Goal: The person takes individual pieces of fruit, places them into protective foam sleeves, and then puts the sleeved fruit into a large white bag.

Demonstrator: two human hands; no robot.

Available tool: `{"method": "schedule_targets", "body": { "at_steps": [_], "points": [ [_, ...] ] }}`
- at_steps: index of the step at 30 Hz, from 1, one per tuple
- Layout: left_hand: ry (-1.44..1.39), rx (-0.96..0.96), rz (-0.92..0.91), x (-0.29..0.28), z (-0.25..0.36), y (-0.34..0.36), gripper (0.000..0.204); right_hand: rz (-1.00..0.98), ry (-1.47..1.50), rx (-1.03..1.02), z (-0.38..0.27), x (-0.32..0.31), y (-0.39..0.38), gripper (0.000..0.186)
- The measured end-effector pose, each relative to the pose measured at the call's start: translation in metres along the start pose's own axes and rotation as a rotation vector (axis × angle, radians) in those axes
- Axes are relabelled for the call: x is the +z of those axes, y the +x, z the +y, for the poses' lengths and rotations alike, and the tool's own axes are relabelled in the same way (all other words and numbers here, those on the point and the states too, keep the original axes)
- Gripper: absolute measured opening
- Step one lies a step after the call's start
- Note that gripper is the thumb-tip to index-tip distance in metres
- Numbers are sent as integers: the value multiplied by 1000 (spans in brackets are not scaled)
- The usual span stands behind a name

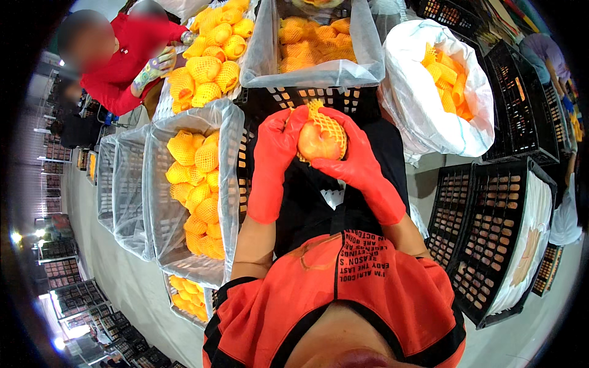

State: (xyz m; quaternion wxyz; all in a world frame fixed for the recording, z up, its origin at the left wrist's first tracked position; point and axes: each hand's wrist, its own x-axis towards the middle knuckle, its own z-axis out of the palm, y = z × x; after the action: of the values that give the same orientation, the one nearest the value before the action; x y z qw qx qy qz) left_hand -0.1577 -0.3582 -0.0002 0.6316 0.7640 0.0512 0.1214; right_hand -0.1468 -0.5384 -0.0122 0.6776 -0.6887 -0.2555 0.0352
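Note:
A round orange-red fruit (317, 145) sits partly inside a yellow foam net sleeve (328, 126), between my two hands in front of my body. My left hand (276, 142), in a red rubber glove, holds the fruit and net from the left with closed fingers. My right hand (351, 158), gloved alike, grips them from the right, its thumb along the fruit's lower side. To the left, a plastic-lined crate (229, 190) holds several netted fruits (197, 202). Straight ahead, another lined crate (310, 77) contains orange netted pieces (316, 46).
A white sack (402, 92) of yellow sleeves stands right. Black crates (451, 214) sit lower right. Netted fruit (205, 70) is piled upper left beside a co-worker's red sleeve (110, 92). More lined crates (123, 190) stand left, along a concrete floor (104, 257).

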Motion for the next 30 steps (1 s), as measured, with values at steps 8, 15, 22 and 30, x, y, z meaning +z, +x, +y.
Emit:
{"method": "schedule_targets", "body": {
  "at_steps": [8, 15, 22, 30],
  "points": [
    [-449, -39, 60, 31, 9, -16, 15, 140, 665, 155, 8, -7, 1, 81],
    [164, 413, 311, 30, 19, -41, 20, 155, 226, -28, 17, -4, 1, 88],
    [505, 683, 97, 29, 20, -51, 32, 224, 269, -55, 17, -3, 7, 89],
    [-352, -27, 228, 9, 11, -51, 30, 298, -92, -180, 25, 16, 7, 82]
  ]
}}
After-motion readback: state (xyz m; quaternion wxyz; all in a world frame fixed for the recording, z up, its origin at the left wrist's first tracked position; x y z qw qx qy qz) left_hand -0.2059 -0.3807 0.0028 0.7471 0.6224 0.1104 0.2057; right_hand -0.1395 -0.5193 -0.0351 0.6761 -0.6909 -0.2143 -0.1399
